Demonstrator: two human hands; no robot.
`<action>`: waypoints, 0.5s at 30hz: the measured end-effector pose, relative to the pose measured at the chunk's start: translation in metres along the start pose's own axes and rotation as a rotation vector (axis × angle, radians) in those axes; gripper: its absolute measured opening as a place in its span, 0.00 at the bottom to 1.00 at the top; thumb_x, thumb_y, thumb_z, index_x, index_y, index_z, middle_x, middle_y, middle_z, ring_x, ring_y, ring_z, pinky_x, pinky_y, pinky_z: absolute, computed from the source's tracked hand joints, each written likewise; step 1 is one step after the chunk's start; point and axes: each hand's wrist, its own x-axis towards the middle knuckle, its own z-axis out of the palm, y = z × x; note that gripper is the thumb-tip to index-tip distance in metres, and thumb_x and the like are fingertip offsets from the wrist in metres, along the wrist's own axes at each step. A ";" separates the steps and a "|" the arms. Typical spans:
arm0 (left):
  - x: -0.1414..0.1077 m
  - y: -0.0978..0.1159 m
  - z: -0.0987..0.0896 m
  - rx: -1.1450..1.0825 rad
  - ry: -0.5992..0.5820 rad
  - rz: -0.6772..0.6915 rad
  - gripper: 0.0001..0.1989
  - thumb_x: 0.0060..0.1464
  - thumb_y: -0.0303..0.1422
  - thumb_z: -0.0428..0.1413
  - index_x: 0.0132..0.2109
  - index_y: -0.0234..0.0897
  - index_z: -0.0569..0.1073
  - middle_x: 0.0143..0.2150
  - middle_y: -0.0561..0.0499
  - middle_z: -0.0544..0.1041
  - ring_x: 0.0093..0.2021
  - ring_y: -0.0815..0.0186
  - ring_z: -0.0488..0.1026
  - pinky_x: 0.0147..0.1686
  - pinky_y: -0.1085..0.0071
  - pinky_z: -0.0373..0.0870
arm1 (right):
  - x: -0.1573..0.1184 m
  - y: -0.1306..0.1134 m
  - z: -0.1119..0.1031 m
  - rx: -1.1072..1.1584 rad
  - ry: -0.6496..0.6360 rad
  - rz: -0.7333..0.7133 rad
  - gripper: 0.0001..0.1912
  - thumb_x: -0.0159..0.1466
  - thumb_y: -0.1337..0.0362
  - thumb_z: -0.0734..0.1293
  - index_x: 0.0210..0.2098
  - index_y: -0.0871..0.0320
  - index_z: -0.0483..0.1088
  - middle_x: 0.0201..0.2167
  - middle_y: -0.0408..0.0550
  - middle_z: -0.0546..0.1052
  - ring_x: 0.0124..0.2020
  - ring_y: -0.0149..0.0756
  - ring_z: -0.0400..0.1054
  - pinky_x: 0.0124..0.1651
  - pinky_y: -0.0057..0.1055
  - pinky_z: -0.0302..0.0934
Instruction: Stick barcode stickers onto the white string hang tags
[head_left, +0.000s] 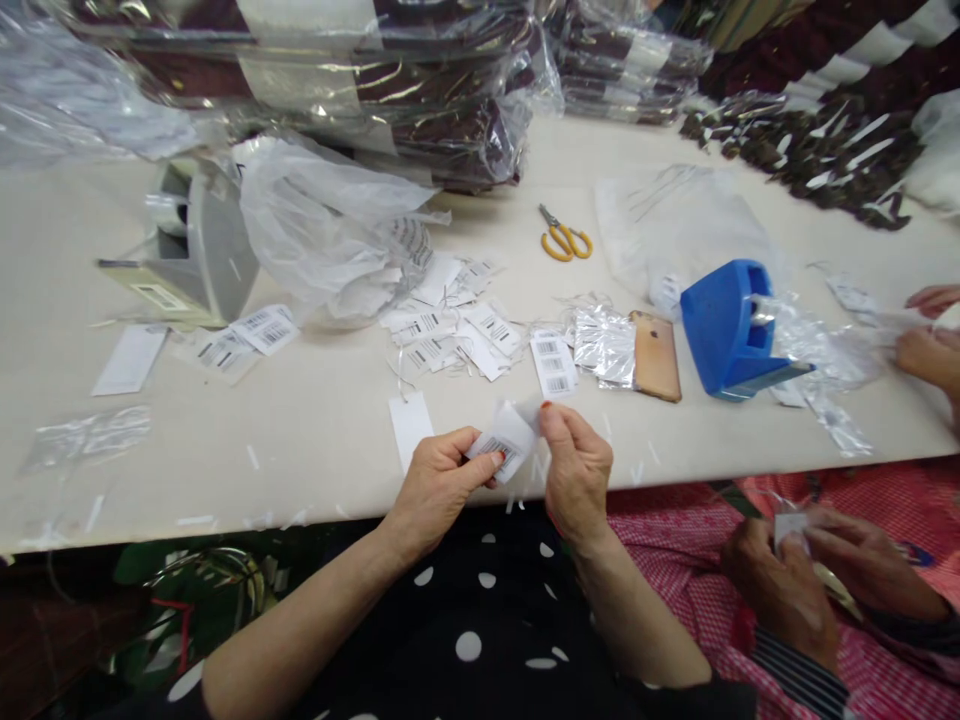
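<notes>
Near the table's front edge, my left hand (pixel 448 477) pinches a small white tag with a printed barcode (pixel 501 450) between thumb and fingers. Just right of it, my right hand (pixel 577 462) is closed, its thumb and finger gripping a thin translucent piece at the tag's upper right corner. A blank white tag (pixel 410 428) with a string lies left of my hands. Beyond them is a loose pile of barcode tags (pixel 491 330). A sheet with several barcodes (pixel 553 362) lies above my right hand.
Yellow-handled scissors (pixel 566 240), a phone (pixel 656 355), a blue tape dispenser (pixel 724 325) and a grey one (pixel 214 240) are on the table (pixel 300 450). Bagged dark garments (pixel 450 140) are stacked behind. Other people's hands (pixel 787 580) hold a small tag at the right.
</notes>
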 end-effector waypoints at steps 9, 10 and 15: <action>0.059 -0.007 0.019 0.404 0.050 0.164 0.14 0.44 0.34 0.58 0.40 0.33 0.71 0.28 0.50 0.72 0.29 0.65 0.69 0.29 0.71 0.65 | 0.035 0.000 -0.040 -0.610 0.312 -0.928 0.14 0.62 0.51 0.60 0.45 0.49 0.63 0.37 0.46 0.73 0.43 0.41 0.68 0.59 0.51 0.48; 0.059 -0.006 0.017 0.501 0.124 0.265 0.16 0.43 0.33 0.59 0.42 0.35 0.71 0.33 0.48 0.73 0.34 0.63 0.70 0.33 0.69 0.65 | 0.036 -0.001 -0.041 -0.610 0.324 -0.964 0.14 0.62 0.51 0.61 0.43 0.50 0.63 0.36 0.45 0.73 0.42 0.40 0.68 0.59 0.50 0.49; 0.036 0.014 0.004 0.395 0.107 0.297 0.08 0.48 0.35 0.55 0.34 0.35 0.73 0.32 0.49 0.73 0.32 0.66 0.68 0.32 0.70 0.63 | 0.039 -0.005 -0.036 -0.571 0.294 -1.059 0.16 0.60 0.50 0.63 0.40 0.54 0.64 0.34 0.44 0.72 0.40 0.38 0.68 0.59 0.48 0.49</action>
